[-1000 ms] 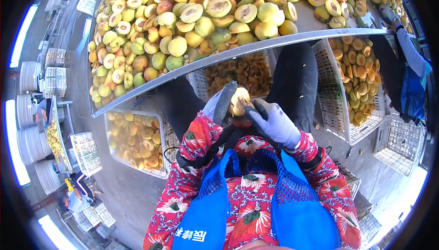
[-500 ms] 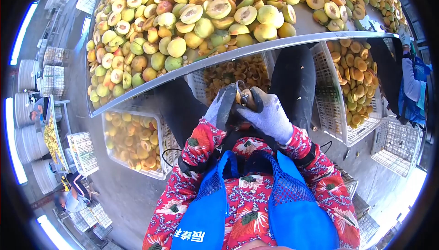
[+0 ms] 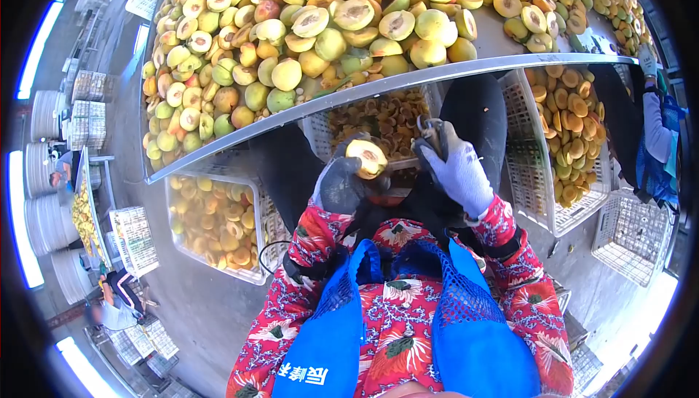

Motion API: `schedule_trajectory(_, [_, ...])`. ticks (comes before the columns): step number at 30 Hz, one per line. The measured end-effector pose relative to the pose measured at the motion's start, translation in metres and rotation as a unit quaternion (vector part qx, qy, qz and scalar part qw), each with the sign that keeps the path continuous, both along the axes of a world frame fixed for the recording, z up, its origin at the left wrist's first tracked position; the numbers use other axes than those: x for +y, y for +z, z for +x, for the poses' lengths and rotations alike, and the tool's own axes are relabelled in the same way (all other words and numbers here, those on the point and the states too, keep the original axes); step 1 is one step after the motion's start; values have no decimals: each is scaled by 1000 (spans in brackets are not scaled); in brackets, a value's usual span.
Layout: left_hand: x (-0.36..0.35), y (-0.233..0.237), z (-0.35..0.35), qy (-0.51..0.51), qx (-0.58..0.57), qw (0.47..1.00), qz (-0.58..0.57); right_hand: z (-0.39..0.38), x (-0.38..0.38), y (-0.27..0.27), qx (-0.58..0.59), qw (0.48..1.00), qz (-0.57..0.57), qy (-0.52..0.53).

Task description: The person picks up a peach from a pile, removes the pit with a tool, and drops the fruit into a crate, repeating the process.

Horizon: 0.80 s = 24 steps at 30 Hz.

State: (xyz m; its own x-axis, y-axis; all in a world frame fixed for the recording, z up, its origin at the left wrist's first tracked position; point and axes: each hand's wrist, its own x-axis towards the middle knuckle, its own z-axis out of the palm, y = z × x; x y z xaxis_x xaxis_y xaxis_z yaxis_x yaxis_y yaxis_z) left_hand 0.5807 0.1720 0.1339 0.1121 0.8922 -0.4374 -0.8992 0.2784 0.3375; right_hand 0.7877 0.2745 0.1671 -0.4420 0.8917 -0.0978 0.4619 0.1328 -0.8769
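My left hand [image 3: 341,184], in a white glove with dark grey fingers, holds a peach half [image 3: 366,159], its pale yellow cut face turned up and a brown centre showing. To the right of it, a short gap away, is my right hand [image 3: 460,174], gloved alike. Its fingers are closed on a small dark metal tool [image 3: 425,127] with a curved end; the grip hides most of it. Below and beyond both hands stands a white crate [image 3: 315,134] with orange-brown peach pieces [image 3: 382,123].
A metal-edged table [image 3: 393,80] heaped with whole and halved peaches [image 3: 287,75] spans the front. Crates of peach halves stand at left [image 3: 261,229] and right [image 3: 542,198]. Another crate [image 3: 632,235] stands far right, near a co-worker's sleeve [image 3: 657,132].
My hands, together before, have moved apart. The right hand has gone right with the tool, and the left has gone slightly left, the peach half's cut face now in sight.
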Motion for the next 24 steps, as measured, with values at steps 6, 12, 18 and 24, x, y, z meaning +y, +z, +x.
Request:
schedule_trajectory(6, [0,26,16,80,136,987,40,-2,-41,13,10,992,0,128])
schedule_trajectory(12, [-3,11,33,120,462,876,72,-19,-58,17,9,987,-76,144])
schedule_trajectory(18, [2,42,43,100,544,827,105,-25,-67,17,13,991,-66,113])
schedule_trajectory(24, [1,34,56,149,554,815,78,-28,-59,24,120,978,-132,106])
